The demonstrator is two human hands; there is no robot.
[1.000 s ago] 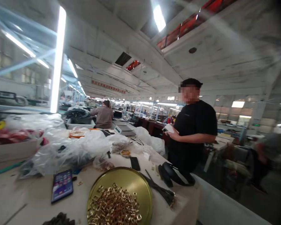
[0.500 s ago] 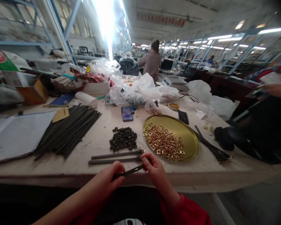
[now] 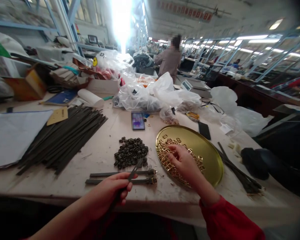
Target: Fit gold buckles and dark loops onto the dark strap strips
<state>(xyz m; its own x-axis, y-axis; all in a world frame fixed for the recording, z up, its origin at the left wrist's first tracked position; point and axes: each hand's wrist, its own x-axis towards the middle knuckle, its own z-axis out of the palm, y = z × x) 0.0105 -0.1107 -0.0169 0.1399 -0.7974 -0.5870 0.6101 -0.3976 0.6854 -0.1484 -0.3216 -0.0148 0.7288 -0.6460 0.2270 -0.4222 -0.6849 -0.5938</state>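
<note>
Left hand (image 3: 116, 186) — strap (image 3: 134, 171) in grip

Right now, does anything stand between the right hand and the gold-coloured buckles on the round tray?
Nothing visible does: the right hand is over the gold-coloured buckles, with no other object between. Whether its fingertips touch one is unclear. The round tray is open on top.
</note>
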